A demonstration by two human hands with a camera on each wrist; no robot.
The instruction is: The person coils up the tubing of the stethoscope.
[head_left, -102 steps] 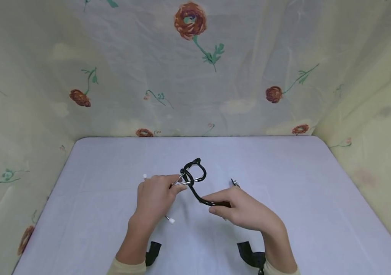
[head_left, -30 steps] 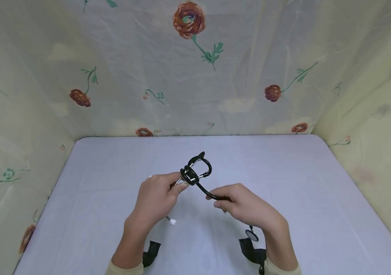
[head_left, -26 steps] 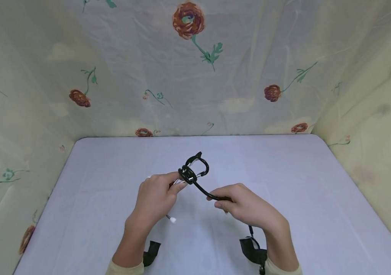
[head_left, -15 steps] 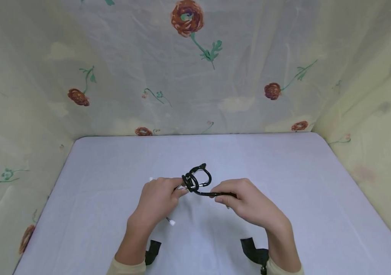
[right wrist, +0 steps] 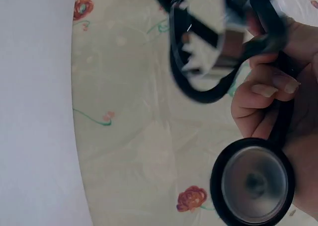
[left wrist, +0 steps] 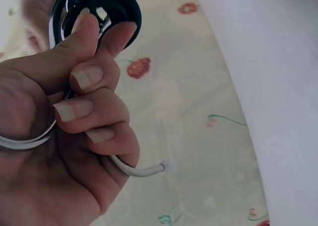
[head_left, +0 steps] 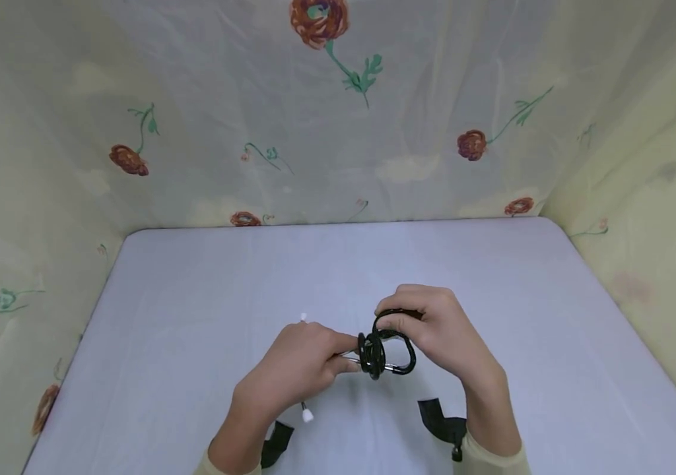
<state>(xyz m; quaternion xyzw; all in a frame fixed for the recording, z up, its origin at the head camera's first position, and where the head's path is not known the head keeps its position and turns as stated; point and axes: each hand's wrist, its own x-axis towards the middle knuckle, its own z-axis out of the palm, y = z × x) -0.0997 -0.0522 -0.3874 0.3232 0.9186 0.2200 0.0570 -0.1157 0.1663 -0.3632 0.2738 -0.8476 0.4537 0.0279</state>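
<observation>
A black stethoscope [head_left: 371, 356] is held above the table, its tubing wound in several coils around its metal ear tubes. My left hand [head_left: 299, 363] grips the ear tubes, with fingers curled round them in the left wrist view; a white ear tip [head_left: 307, 415] pokes out below it and another above. My right hand [head_left: 433, 323] pinches the free tubing at the upper right of the coils. In the right wrist view the round chest piece [right wrist: 255, 184] dangles below the curled right fingers [right wrist: 258, 99]. The head view hides the chest piece.
A white-covered table [head_left: 225, 277] lies under both hands. Floral cloth [head_left: 403, 132] hangs behind and at both sides. Black curved pieces [head_left: 441, 422] show beside both wrists, near the beige sleeves.
Both hands have shifted right with the stethoscope. My right hand has come up and closer to the coils, carrying the tubing over them. More turns now wrap the ear tubes.
</observation>
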